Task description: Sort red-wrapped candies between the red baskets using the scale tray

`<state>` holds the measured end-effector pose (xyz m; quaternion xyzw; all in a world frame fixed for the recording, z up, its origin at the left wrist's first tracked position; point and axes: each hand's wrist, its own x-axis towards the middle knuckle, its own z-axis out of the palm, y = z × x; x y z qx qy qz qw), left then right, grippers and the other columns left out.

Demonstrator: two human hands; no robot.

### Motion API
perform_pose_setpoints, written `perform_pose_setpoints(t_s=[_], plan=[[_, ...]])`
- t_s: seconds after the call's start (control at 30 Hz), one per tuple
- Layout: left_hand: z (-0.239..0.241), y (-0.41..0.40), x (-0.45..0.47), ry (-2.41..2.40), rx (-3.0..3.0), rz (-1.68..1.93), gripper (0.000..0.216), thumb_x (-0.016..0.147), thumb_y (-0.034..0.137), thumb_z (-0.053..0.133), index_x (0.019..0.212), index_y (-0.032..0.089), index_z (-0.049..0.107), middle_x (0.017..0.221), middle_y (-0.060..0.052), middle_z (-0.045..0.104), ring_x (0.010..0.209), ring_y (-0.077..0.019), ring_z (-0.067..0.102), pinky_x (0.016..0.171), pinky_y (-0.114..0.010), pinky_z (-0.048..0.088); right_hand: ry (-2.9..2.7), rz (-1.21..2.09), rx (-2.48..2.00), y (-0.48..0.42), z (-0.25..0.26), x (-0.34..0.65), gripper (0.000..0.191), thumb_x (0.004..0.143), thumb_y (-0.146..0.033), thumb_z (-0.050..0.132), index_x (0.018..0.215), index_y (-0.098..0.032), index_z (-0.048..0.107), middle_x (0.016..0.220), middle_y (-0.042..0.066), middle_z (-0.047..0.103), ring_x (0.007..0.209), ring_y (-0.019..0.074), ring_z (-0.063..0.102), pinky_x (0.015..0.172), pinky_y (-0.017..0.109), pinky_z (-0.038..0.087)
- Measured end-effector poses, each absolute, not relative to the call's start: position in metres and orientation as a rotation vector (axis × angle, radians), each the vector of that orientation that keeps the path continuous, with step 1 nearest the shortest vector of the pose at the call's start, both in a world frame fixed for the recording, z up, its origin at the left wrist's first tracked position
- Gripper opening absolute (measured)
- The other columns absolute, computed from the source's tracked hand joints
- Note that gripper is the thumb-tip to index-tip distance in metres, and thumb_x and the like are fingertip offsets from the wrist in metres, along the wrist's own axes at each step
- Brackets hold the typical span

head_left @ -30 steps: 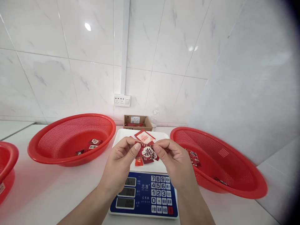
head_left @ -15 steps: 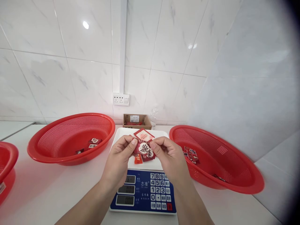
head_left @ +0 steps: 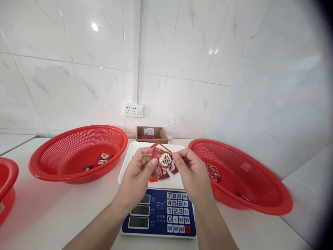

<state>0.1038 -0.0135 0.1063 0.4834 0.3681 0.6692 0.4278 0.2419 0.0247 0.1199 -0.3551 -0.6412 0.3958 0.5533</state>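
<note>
My left hand and my right hand both pinch a small red packet with a white round label, held over the white pan of a blue-faced digital scale. The left fingers grip its left edge, the right fingers its right edge. More red packets lie on the pan beneath it, partly hidden by my hands.
A red mesh basket at the left holds a few red packets. Another red basket at the right holds several more. A third red basket shows at the far left edge. A small cardboard box stands against the tiled wall under a socket.
Both hands have lifted the red packet slightly higher and tilted it over the scale pan. The view has shifted a little.
</note>
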Motion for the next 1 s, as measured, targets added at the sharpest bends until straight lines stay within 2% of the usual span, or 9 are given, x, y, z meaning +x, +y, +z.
perform_pose_setpoints(t_s=[0.13,0.3,0.5,0.7,0.83,1.0], plan=[[0.1034,-0.0132,0.1008,0.927,1.192,1.783,0.019,0.088,0.036,0.062,0.101,0.023,0.055,0.064,0.006,0.059,0.061,-0.0098,0.055,0.064,-0.022,0.047,-1.664,1.124,-0.798,0.0257,0.1167,0.2393,0.031,0.084,-0.049,0.060,0.082,-0.019,0.060,0.071,0.002,0.064,0.062,0.0143,0.058,0.057,0.027,0.051],[0.1037,-0.0138,0.1006,0.864,1.144,1.759,0.020,0.088,0.037,0.062,0.102,0.024,0.054,0.065,0.006,0.059,0.060,-0.0080,0.054,0.062,-0.019,0.046,-1.767,1.182,-0.683,0.0235,0.1149,0.2390,0.031,0.089,-0.046,0.053,0.077,-0.018,0.060,0.063,-0.001,0.053,0.058,0.0117,0.049,0.055,0.027,0.044],[0.1083,-0.0164,0.1043,0.775,1.118,1.642,0.027,0.087,0.037,0.063,0.106,0.022,0.053,0.065,0.005,0.061,0.057,-0.0090,0.056,0.060,-0.021,0.048,-1.717,1.321,-0.558,0.0191,0.1188,0.2392,0.026,0.089,-0.042,0.055,0.076,-0.020,0.060,0.066,-0.002,0.056,0.060,0.0108,0.052,0.058,0.025,0.046],[0.1087,-0.0187,0.1041,0.774,1.118,1.647,0.023,0.087,0.035,0.063,0.104,0.022,0.053,0.062,0.005,0.060,0.056,-0.0084,0.054,0.058,-0.019,0.046,-1.838,1.334,-0.525,0.0199,0.1213,0.2378,0.029,0.091,-0.042,0.053,0.073,-0.020,0.057,0.070,0.000,0.057,0.062,0.0109,0.051,0.059,0.024,0.045],[0.1082,-0.0191,0.1043,0.784,1.099,1.614,0.029,0.086,0.039,0.064,0.107,0.023,0.053,0.057,0.006,0.059,0.055,-0.0097,0.053,0.058,-0.021,0.046,-1.881,1.300,-0.515,0.0203,0.1215,0.2376,0.033,0.094,-0.042,0.048,0.069,-0.020,0.051,0.069,0.000,0.052,0.063,0.0113,0.047,0.060,0.025,0.042],[0.1070,-0.0171,0.1025,0.795,1.112,1.550,0.026,0.087,0.045,0.060,0.084,0.020,0.056,0.059,0.005,0.057,0.055,-0.0081,0.051,0.057,-0.020,0.044,-1.915,1.314,-0.508,0.0215,0.1199,0.2395,0.032,0.093,-0.041,0.050,0.070,-0.019,0.052,0.069,0.000,0.052,0.064,0.0116,0.046,0.060,0.025,0.041]])
